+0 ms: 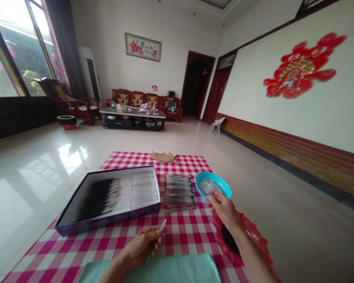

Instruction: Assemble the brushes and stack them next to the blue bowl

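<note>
My left hand (146, 241) is closed around a slim pen (163, 225). Its whitish, see-through end sticks up past the fingertips, above the checked cloth. My right hand (223, 206) is over the near rim of a blue bowl (227, 188), with thumb and fingers pinched together. What they hold, if anything, is too small to make out. Small clear plastic pieces (208, 186) fill the bowl. Left of it lies a row of clear pens with dark ends (179, 190). Under my right forearm is a red scalloped dish (255, 236) with small black pieces (229, 238), partly hidden.
A shallow box (106, 223) on the left holds black pens (96, 196) and clear tubes (144, 190). A green cloth (183, 269) lies nearest me on the pink checked tablecloth (191, 232). Torn cardboard (164, 157) is at the far edge.
</note>
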{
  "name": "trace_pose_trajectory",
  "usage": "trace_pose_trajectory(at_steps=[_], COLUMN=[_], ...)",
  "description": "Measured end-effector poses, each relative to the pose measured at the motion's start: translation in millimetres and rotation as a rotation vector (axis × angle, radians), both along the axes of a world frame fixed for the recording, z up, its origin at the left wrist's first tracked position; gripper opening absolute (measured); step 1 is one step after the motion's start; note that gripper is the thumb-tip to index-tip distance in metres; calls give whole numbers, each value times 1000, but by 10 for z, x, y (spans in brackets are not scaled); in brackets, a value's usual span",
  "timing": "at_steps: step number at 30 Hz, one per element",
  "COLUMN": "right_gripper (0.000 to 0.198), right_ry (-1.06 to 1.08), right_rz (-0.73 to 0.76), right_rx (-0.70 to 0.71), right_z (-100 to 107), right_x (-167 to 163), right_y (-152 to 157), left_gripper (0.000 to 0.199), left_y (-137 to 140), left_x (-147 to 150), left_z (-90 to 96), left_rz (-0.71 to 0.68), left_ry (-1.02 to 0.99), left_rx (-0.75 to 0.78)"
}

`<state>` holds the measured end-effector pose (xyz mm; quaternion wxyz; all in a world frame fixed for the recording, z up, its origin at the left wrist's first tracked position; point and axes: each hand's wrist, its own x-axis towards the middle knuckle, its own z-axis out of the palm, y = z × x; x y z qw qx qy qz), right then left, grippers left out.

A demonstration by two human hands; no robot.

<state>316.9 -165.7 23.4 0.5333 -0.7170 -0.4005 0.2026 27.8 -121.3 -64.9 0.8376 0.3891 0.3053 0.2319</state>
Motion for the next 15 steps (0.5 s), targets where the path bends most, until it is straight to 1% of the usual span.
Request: trace_pose_trajectory(at_steps=[2, 4, 8, 10, 12, 15], right_gripper=[28, 19, 10, 10, 12, 19], right_ry=[-45, -92, -169, -199, -225, -243], right_rz=[-70, -134, -230, -259, -258, -156], right_rx=[-14, -33, -72, -84, -76, -21], right_z=[42, 72, 92, 92, 91, 70], right_x=[289, 520, 776, 816, 787, 561], right_y=[183, 337, 528, 566, 567, 493], left_gripper=[36, 36, 34, 32, 30, 29], left_y=[10, -3, -44, -53, -55, -53], left_x=[-18, -11, 30, 41, 43, 44], left_z=[-10, -10, 11, 16, 13, 13], left_rz=[-2, -9, -14, -19, -25, -25], left_ry=[-34, -43, -21, -20, -24, -14], left_rx=[-39, -28, 30, 49, 71, 92])
